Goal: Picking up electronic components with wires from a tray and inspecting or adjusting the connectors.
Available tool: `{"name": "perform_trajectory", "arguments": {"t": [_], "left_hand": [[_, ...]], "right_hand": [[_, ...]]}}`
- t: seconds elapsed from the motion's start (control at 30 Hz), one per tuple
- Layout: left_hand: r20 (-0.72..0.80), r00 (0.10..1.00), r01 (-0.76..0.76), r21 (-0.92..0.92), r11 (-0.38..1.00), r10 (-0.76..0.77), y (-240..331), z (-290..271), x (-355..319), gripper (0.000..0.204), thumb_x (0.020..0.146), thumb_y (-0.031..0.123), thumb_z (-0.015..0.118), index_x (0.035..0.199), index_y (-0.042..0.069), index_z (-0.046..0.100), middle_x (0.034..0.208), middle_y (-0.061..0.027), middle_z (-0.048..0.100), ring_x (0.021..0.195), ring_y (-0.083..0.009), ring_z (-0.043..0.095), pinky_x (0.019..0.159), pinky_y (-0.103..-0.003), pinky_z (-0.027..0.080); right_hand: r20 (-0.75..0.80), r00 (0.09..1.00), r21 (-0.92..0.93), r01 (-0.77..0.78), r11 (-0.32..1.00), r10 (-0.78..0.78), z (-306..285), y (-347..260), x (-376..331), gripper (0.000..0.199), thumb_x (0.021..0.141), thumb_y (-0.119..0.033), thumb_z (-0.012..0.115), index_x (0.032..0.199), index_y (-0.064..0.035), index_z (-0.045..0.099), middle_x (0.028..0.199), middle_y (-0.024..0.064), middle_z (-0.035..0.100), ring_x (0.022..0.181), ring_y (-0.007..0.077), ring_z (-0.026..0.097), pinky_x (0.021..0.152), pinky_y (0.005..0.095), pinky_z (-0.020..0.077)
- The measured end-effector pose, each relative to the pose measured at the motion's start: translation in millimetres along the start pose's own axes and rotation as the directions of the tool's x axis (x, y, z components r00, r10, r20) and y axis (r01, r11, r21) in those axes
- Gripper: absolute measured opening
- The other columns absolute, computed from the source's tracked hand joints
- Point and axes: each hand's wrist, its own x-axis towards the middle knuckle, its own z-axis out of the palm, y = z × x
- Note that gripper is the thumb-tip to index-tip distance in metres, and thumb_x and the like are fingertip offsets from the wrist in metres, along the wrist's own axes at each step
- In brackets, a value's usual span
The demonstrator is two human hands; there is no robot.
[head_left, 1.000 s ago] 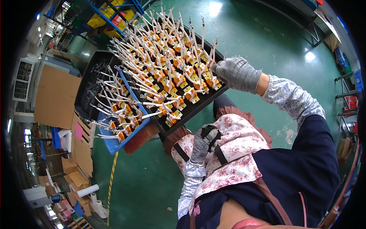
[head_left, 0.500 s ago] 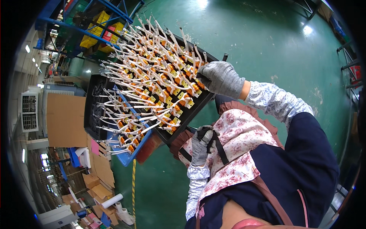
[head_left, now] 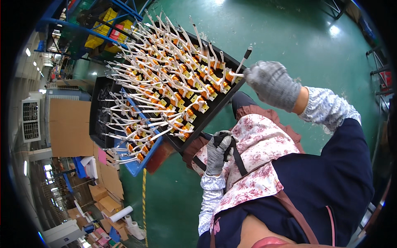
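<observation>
A black tray is packed with copper-wound coils on pale yellow plates, with white leads rising from them. At its right corner sits a coil, with one dark-tipped lead standing up. My right hand, in a grey glove, is just right of that corner, its fingers curled in; a short white lead reaches toward the fingertips, and what they hold is hidden. In front of my apron, my gloved left hand is closed around a black strap.
A blue tray with more coils lies left of the black tray, beside a black bin. Blue racking with yellow bins stands at the upper left. Cardboard boxes fill the lower left.
My right hand has moved right, away from the tray's corner, baring the coil and its dark-tipped lead there. My left hand keeps its hold on the strap.
</observation>
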Motion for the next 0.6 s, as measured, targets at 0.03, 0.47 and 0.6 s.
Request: {"name": "perform_trajectory", "arguments": {"t": [0.03,0.47,0.6], "left_hand": [[0.001,1.0,-0.002,-0.015,1.0,0.002,-0.9,-0.1,1.8,0.025,0.086,0.026,0.063,0.101,0.008,0.056,0.079,-0.0051,0.065,0.049,-0.0028,0.05,0.037,-0.015,0.037],[0.068,0.998,0.01,-0.06,0.998,-0.006,-7.7,-4.7,2.1,0.025,0.087,0.025,0.062,0.1,0.005,0.055,0.082,-0.0078,0.065,0.047,-0.0042,0.048,0.036,-0.015,0.035],[0.064,0.997,0.039,-0.1,0.994,-0.033,-7.8,-5.5,0.3,0.017,0.088,0.02,0.06,0.098,0.005,0.058,0.075,-0.0028,0.065,0.047,-0.0041,0.049,0.037,-0.017,0.036]], "right_hand": [[-0.009,1.0,-0.036,-0.028,0.999,0.027,14.7,4.3,-7.0,0.006,0.069,-0.002,0.058,0.075,-0.0002,0.06,0.067,0.0134,0.059,0.062,0.0253,0.061,0.053,0.0345,0.052],[0.646,0.723,0.749,-0.536,-0.389,0.246,71.5,29.6,-24.9,0.032,0.094,-0.03,0.042,0.069,-0.0122,0.05,0.058,-0.0008,0.052,0.048,0.0102,0.051,0.041,0.0224,0.0379],[0.564,0.781,0.284,-0.488,-0.825,-0.268,84.7,34.0,-25.8,0.03,0.092,-0.034,0.045,0.071,-0.0137,0.05,0.07,0.0015,0.054,0.055,0.0105,0.051,0.047,0.0228,0.0404]]}}
